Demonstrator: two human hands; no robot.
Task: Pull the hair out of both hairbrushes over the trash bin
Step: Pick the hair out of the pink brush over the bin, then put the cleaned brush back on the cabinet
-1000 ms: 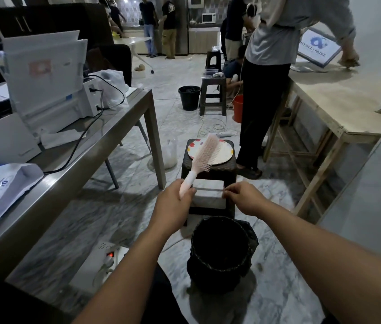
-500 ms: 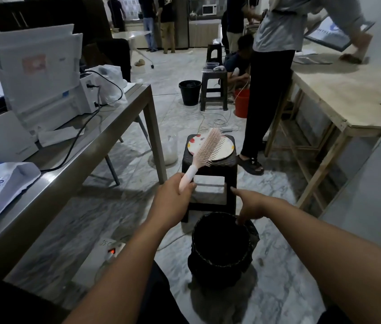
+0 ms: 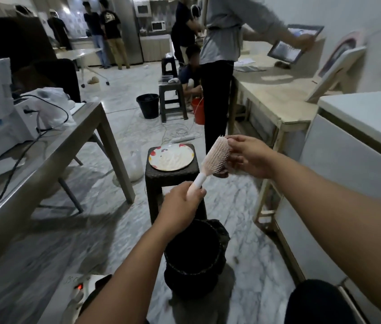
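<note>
Fingers of the left hand (image 3: 181, 204) are clenched around the pale handle of the pink hairbrush (image 3: 212, 160), and they hide the handle's lower end, so only its upper part shows above the knuckles. Fingertips of the right hand (image 3: 246, 156) are curled against the bristle face near the brush's top, thumb along the upper edge; whether they pinch any hair cannot be told, since the strands, if present, are too fine and blurred to make out. A dark shape sits just below the right hand's palm, but what it is stays unclear. The brush head tilts up and to the right, held in the air above and beyond the black trash bin (image 3: 195, 256), whose near rim is partly covered by the left forearm. Beyond the bin stands a dark stool (image 3: 161, 181) carrying a round plate (image 3: 172, 157). Half a second ago the right hand was down at the bin's rim with a finger pointing; now it is raised to the bristles, and the brush has swung rightward off the plate's outline. No second hairbrush can be made out.
</note>
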